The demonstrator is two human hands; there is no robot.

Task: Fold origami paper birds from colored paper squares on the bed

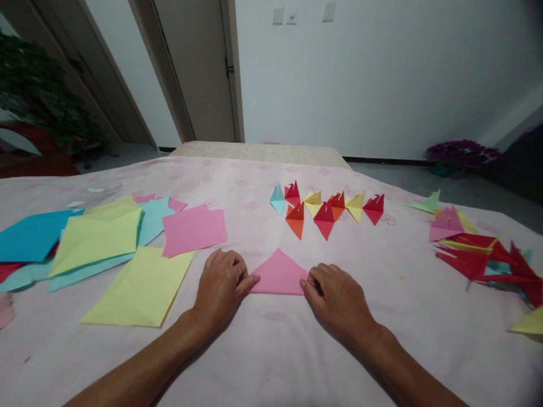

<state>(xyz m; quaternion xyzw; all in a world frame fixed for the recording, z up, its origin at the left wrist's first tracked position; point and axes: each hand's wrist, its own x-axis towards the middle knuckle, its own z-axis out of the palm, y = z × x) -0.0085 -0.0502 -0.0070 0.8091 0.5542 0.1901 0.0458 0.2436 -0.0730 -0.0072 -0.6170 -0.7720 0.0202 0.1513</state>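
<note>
A pink paper point(280, 274) folded into a triangle lies on the cloth in front of me, its peak pointing away and its straight edge toward me. My left hand point(224, 281) pinches its left corner between thumb and curled fingers. At the right corner, my right hand point(337, 291) grips the paper the same way. Both outer corners are hidden under the fingers. Beyond the triangle stand several small folded paper birds in red, orange, yellow and light blue, among them a red one point(324, 220).
Flat sheets lie at the left, including a yellow sheet point(138, 288), a pink sheet point(195, 229) and a blue sheet point(34, 234). A heap of folded papers point(487, 260) sits at the right. The flowered tablecloth point(254, 350) covers the table.
</note>
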